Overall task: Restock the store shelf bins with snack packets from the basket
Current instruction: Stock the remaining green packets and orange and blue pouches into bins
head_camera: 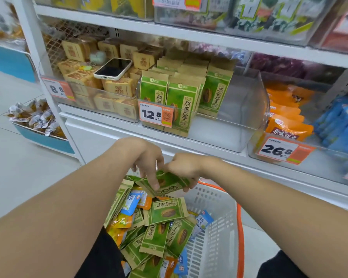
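From the head camera, both hands are above the basket (213, 227). The right hand (186, 167) grips a stack of green packets (170, 182) with its fingers curled under, and the left hand (147, 161) pinches the stack's other end with bent fingers. On the shelf above stands a part-filled bin (239, 101) of the same packets.

On my feed, two bare forearms (68, 207) run to a bare left hand (147, 157) and bare right hand (186, 167); a black cloth garment (100, 255) shows beneath both arms, low in frame.
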{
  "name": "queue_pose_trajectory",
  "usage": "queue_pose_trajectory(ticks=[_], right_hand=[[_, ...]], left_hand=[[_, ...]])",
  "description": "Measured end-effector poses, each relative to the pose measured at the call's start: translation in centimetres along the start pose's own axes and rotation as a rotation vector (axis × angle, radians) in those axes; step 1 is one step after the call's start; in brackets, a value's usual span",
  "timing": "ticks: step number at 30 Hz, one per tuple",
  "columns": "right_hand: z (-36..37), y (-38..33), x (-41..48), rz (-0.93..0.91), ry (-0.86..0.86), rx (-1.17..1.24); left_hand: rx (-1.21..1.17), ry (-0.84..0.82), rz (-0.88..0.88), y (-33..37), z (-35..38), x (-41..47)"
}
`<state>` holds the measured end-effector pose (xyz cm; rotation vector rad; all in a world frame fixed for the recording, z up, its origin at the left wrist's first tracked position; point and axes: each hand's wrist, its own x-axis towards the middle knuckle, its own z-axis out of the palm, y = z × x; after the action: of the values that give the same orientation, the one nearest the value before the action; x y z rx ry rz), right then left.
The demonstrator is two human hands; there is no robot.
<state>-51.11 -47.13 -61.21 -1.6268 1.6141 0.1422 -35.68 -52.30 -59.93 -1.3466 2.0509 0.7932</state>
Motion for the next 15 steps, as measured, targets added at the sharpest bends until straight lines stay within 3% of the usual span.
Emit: queue_pose_trajectory(ticks=[3,6,8,10,13,15], right_hand=[[-1.0,0.4,-2.3,0.069,0.155,0.205],[-2.1,0.9,-4.1,0.077,0.499,0.28],[-2.9,1.4,-5.1,0.031,0.759,0.29],[-3.8,1.6,-6.2,-0.099,0.929,0.475],[-5.1,1.4,-7.7,-0.238,1.057,0.79],[-5.9,1.5,-7.9,-0.231,1.067,0.808]], left_hand=[[-0.237,0.083,0.095,0.4,-0.1,-0.6],[-0.39,0.153,0.202,1.1,-0.4,-1.8],[-0.491,0.247,0.284,2.0,-0.7,-2.8],[-0.613,0.356,0.38,3.1,-1.0,-3.7],[-0.788,0.488,0.528,4.9,-1.8,-4.5],[-0.869,0.606,0.583,6.3,-2.2,-4.8]])
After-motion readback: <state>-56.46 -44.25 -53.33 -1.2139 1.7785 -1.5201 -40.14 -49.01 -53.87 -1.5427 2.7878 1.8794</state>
